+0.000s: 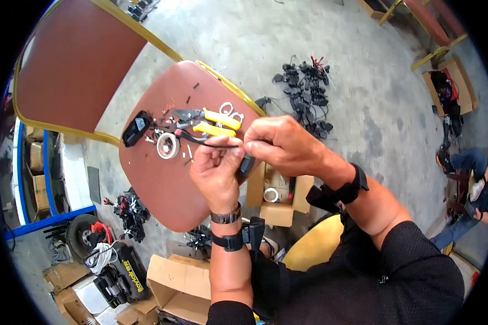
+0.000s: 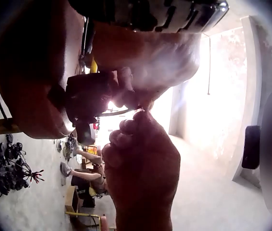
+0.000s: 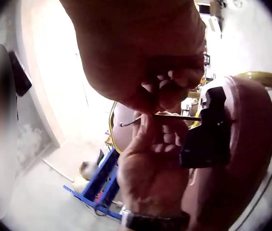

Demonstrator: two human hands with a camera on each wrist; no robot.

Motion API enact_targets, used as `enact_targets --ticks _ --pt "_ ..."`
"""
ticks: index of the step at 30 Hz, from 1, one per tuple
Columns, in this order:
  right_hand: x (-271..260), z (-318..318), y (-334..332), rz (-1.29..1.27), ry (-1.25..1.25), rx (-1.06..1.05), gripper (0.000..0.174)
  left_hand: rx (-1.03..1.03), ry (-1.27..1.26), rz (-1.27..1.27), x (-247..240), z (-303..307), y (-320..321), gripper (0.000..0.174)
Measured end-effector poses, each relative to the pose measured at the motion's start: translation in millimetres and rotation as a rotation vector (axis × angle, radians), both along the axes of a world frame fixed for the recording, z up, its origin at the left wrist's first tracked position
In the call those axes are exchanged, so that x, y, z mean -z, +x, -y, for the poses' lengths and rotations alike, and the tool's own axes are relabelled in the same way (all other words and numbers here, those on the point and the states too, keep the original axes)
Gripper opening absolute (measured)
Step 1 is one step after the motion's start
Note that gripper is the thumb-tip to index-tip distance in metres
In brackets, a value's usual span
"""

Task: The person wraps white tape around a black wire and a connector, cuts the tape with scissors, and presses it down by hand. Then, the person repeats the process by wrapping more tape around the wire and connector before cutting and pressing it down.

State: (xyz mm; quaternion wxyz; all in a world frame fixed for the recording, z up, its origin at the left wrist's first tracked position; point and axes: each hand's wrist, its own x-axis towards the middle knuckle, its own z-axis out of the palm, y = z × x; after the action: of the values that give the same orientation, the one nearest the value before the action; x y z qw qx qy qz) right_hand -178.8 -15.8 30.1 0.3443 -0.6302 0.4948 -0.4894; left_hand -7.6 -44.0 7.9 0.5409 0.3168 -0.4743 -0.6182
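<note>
A thin black cable (image 1: pixel 214 145) (image 3: pixel 179 117) runs between the two hands over the chair seat. The left hand (image 1: pixel 218 170) (image 3: pixel 152 178), palm up, pinches it between thumb and fingers. Close against those fingertips, the right hand (image 1: pixel 279 141) (image 2: pixel 145 163) pinches the cable's end, its other fingers curled in. A dark boxy part (image 1: pixel 246 164) (image 2: pixel 90 94) (image 3: pixel 208 139) hangs beside the hands, joined to the cable in the right wrist view. What lies between the fingertips is too small to tell.
Yellow-handled pliers (image 1: pixel 217 129), a white tape roll (image 1: pixel 168 145), a black case (image 1: pixel 137 129) and small scraps lie on the brown seat (image 1: pixel 162 184). Black cabled parts (image 1: pixel 303 92) and open cardboard boxes (image 1: pixel 179 281) are on the floor. A person (image 1: pixel 466 189) sits at the far right.
</note>
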Motion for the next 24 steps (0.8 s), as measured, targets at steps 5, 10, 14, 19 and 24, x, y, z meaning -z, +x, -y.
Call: enact_targets --ticks 5,10,14,19,24 --pt "-1 -5 -7 0.746 0.685 -0.260 0.013 0.013 -0.061 0.101 -9 -8 0 0.022" --pt "2 -12 7 0.719 0.576 -0.227 0.015 0.032 -0.074 0.038 -7 -7 7 0.024" --pt "-12 -26 11 0.243 0.109 -0.043 0.014 0.037 -0.003 -0.018 -13 -13 13 0.024" --pt "-23 -24 17 -0.230 -0.523 0.089 0.030 0.072 0.078 0.021 -25 -20 16 0.026" --pt "-25 -28 18 -0.340 -0.584 0.114 0.025 0.104 0.147 -0.049 -22 -23 16 0.028"
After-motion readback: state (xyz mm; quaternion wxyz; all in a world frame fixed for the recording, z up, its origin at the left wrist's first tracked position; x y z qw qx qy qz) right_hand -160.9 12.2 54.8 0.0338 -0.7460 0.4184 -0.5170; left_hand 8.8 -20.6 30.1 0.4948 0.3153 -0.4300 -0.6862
